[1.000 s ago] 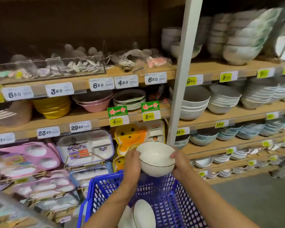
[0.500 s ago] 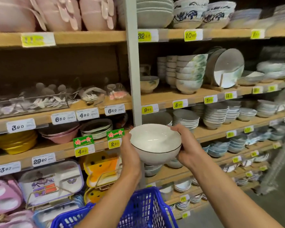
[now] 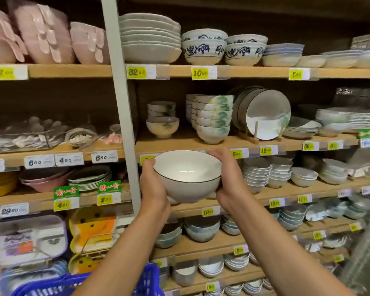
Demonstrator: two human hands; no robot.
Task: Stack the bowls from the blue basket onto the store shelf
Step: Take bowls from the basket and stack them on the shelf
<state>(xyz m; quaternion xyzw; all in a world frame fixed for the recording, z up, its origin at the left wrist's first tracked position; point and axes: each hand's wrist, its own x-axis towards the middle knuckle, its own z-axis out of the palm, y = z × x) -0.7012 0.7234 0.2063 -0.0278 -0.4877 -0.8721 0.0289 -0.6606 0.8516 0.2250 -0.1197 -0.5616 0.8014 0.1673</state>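
A white bowl (image 3: pixel 187 175) with a thin dark rim is held upright in front of the wooden store shelf (image 3: pixel 212 144). My left hand (image 3: pixel 153 184) grips its left side and my right hand (image 3: pixel 226 178) grips its right side, fingers curled round the wall. The bowl's rim sits just below the front edge of the shelf board that carries green-patterned bowls (image 3: pixel 214 118). Only the rim of the blue basket (image 3: pixel 145 278) shows at the bottom, between my forearms; its contents are hidden.
A grey upright post (image 3: pixel 122 103) stands just left of the bowl. A small stack of cream bowls (image 3: pixel 162 120) and a plate on a wooden stand (image 3: pixel 267 116) share the shelf above. Bowl stacks (image 3: pixel 256 174) fill the shelf behind my right hand.
Both hands have lifted the bowl up out of the basket to the height of the middle shelf edge. My view has risen, so the basket has dropped to the bottom of the frame.
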